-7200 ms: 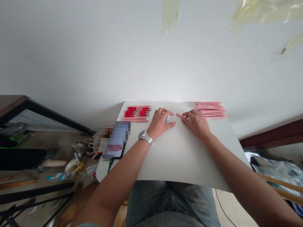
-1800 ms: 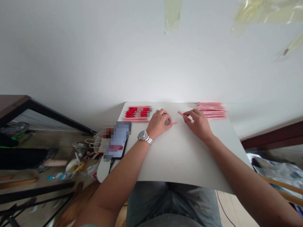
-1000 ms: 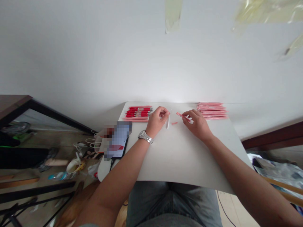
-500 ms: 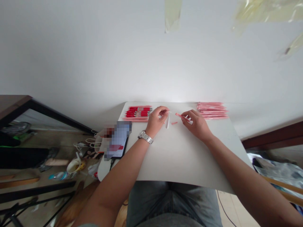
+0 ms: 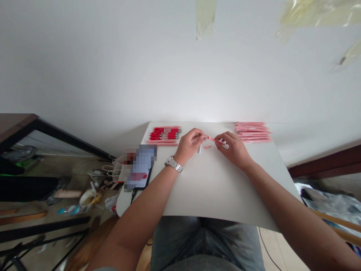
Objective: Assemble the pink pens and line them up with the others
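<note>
My right hand (image 5: 234, 148) grips a thin pink-red pen part (image 5: 212, 139) between thumb and fingers, its free end pointing left. At that end, the thumb and fingertips of my left hand (image 5: 191, 142) are closed in a pinch; anything small between them is too fine to make out. Below the hands a short pink piece (image 5: 207, 146) lies on the table. Close beside it, a whitish clear strip (image 5: 200, 149) is partly hidden behind my left fingers.
Red pens (image 5: 166, 133) lie in a row at the back left, with pink sticks in front. Several pink sticks (image 5: 253, 132) are stacked at the back right. A phone (image 5: 142, 167) with a cable sits at the left edge of the white table (image 5: 214, 188), which meets the wall.
My left hand has moved slightly right, from above the whitish strip to the end of the pink-red pen part. My right hand has barely moved and still holds that part.
</note>
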`<state>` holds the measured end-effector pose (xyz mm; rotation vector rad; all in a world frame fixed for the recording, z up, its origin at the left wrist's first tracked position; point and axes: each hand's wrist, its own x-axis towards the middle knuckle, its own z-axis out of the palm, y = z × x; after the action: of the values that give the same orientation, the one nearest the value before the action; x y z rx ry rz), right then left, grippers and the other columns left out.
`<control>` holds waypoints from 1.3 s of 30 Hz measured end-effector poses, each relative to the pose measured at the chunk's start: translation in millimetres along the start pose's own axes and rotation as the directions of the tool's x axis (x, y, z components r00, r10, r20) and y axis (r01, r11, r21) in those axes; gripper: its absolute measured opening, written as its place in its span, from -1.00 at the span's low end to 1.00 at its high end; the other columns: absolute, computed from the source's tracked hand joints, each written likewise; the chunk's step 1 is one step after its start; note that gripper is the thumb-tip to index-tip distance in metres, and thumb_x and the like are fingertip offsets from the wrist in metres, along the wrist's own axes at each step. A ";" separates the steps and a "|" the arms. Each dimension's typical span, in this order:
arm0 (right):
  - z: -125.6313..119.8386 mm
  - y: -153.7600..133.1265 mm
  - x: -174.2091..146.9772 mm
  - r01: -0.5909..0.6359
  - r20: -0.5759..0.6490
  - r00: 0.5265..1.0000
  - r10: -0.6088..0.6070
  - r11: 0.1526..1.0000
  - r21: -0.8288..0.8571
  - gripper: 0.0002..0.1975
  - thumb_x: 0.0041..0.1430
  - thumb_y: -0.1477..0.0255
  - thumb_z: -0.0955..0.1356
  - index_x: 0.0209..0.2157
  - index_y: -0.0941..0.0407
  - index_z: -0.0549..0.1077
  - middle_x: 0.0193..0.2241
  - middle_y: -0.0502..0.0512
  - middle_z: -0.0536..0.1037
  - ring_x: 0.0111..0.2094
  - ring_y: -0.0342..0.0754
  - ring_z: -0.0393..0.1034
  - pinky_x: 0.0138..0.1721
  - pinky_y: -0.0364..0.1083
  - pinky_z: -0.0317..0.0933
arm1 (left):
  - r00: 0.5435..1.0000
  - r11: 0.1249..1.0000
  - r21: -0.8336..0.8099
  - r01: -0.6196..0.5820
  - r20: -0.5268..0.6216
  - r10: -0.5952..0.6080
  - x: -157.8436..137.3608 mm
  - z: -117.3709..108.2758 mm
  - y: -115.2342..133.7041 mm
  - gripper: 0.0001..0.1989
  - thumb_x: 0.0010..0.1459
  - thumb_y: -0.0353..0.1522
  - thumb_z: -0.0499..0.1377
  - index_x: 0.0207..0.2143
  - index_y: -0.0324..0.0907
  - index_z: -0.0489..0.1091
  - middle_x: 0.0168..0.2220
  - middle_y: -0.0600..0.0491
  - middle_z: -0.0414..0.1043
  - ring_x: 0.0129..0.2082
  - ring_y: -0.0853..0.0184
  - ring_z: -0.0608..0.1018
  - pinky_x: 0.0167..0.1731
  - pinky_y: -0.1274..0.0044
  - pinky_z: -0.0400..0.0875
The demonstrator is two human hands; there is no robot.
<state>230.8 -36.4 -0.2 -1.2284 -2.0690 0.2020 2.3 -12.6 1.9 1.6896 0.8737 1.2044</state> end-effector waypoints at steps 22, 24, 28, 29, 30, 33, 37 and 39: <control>0.0 -1.6 0.1 0.053 0.006 0.999 -0.053 0.998 0.044 -0.89 0.36 0.40 0.35 -0.10 0.03 0.49 -0.23 0.12 0.54 -0.21 0.05 0.45 -0.19 0.01 0.33 | 0.998 0.982 0.175 -0.064 0.003 0.064 -0.1 -1.4 4.9 -0.84 0.31 -0.27 0.25 -0.16 -0.13 0.58 -0.16 0.00 0.62 -0.15 0.32 0.64 -0.12 0.51 0.53; 0.0 -1.9 0.0 0.054 0.006 0.999 -0.054 0.997 0.048 -0.89 0.36 0.41 0.35 -0.10 0.03 0.48 -0.23 0.12 0.54 -0.22 0.05 0.45 -0.19 0.01 0.33 | 0.997 0.980 0.185 -0.075 0.006 0.075 -0.1 -1.8 5.9 -0.82 0.32 -0.25 0.25 -0.16 -0.12 0.60 -0.17 -0.01 0.61 -0.16 0.32 0.63 -0.13 0.51 0.52; -0.1 -2.9 -0.4 0.048 0.010 0.999 -0.048 0.997 0.058 -0.89 0.36 0.40 0.35 -0.10 0.03 0.48 -0.24 0.12 0.54 -0.22 0.04 0.45 -0.21 0.00 0.34 | 0.996 0.976 0.198 -0.085 0.011 0.084 -0.2 -2.2 6.2 -0.80 0.33 -0.23 0.24 -0.14 -0.11 0.62 -0.18 -0.02 0.59 -0.18 0.32 0.61 -0.18 0.51 0.51; -0.1 -3.1 -0.5 0.045 0.008 0.999 -0.045 0.997 0.059 -0.89 0.36 0.40 0.35 -0.10 0.03 0.48 -0.24 0.12 0.54 -0.21 0.04 0.46 -0.21 0.00 0.35 | 0.996 0.976 0.201 -0.086 0.014 0.085 -0.3 -2.2 6.0 -0.79 0.33 -0.22 0.24 -0.13 -0.11 0.62 -0.18 -0.02 0.59 -0.19 0.32 0.60 -0.19 0.51 0.50; -0.2 -3.4 -0.7 0.042 0.008 0.999 -0.042 0.997 0.061 -0.89 0.36 0.40 0.35 -0.10 0.03 0.48 -0.24 0.12 0.54 -0.21 0.04 0.46 -0.21 0.00 0.35 | 0.996 0.976 0.201 -0.089 0.015 0.087 -0.3 -2.2 5.7 -0.79 0.33 -0.22 0.24 -0.12 -0.10 0.62 -0.18 -0.02 0.59 -0.19 0.32 0.60 -0.19 0.50 0.50; -0.3 -4.1 -0.8 0.038 0.007 0.999 -0.039 0.997 0.069 -0.88 0.37 0.39 0.35 -0.09 0.03 0.48 -0.23 0.12 0.54 -0.21 0.03 0.46 -0.21 0.00 0.35 | 0.995 0.977 0.192 -0.096 0.013 0.096 -0.3 -2.0 4.9 -0.78 0.34 -0.22 0.24 -0.10 -0.09 0.63 -0.17 -0.02 0.58 -0.19 0.32 0.60 -0.20 0.51 0.50; 0.0 -4.2 -0.8 0.035 0.005 0.999 -0.035 0.996 0.084 -0.88 0.38 0.38 0.34 -0.09 0.03 0.48 -0.24 0.11 0.54 -0.21 0.03 0.47 -0.22 -0.01 0.36 | 0.994 0.974 0.201 -0.106 0.012 0.105 -0.1 -1.9 4.4 -0.77 0.35 -0.22 0.23 -0.08 -0.08 0.62 -0.17 -0.02 0.58 -0.20 0.33 0.60 -0.23 0.52 0.50; 0.4 -3.7 -1.0 0.027 0.005 1.000 -0.028 0.995 0.092 -0.89 0.38 0.37 0.34 -0.09 0.03 0.48 -0.24 0.11 0.54 -0.21 0.02 0.48 -0.23 -0.01 0.36 | 0.994 0.971 0.214 -0.108 0.017 0.106 -0.1 -1.7 4.4 -0.77 0.35 -0.22 0.22 -0.08 -0.09 0.62 -0.16 -0.02 0.58 -0.20 0.33 0.60 -0.23 0.52 0.50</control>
<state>228.2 -39.2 0.7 -1.1443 -2.0572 0.2855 1.0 -13.9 6.1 1.9340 0.9477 1.2107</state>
